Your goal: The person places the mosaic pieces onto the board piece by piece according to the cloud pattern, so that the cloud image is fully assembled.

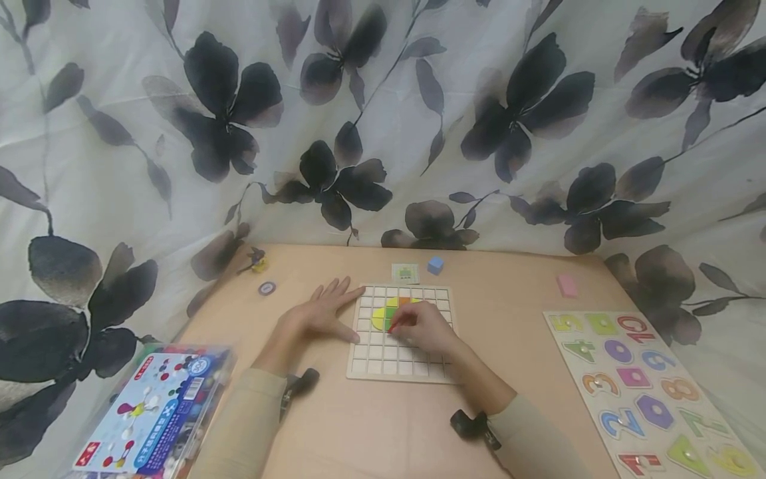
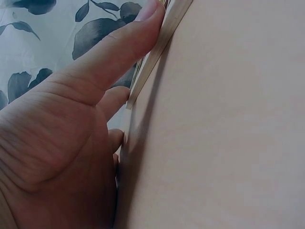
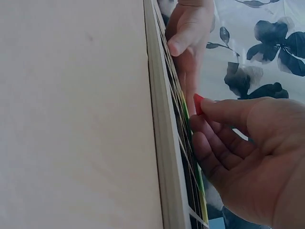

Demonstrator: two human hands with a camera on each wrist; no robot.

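A square board with a raised grid point(image 1: 368, 366) lies on the table, bearing yellow point(image 1: 379, 319), green point(image 1: 389, 313) and orange point(image 1: 404, 301) pieces in its upper middle. My left hand point(image 1: 315, 315) rests at the board's left edge, fingers spread and fairly straight, the thumb point(image 2: 128, 40) touching the rim in the left wrist view. Over the middle of the grid, my right hand point(image 1: 426, 327) pinches a small red piece point(image 3: 198, 104) between thumb and fingertips. In the head view that hand hides part of the coloured pieces and the squares under it.
Behind the board lie a small pattern card point(image 1: 405, 273) and a blue cube point(image 1: 435, 265). A pink block point(image 1: 567, 286) and a number puzzle board point(image 1: 601, 362) are on the right. To the left are a round disc point(image 1: 266, 288), a small yellow-and-dark object point(image 1: 258, 260) and a molecule-set box point(image 1: 157, 399).
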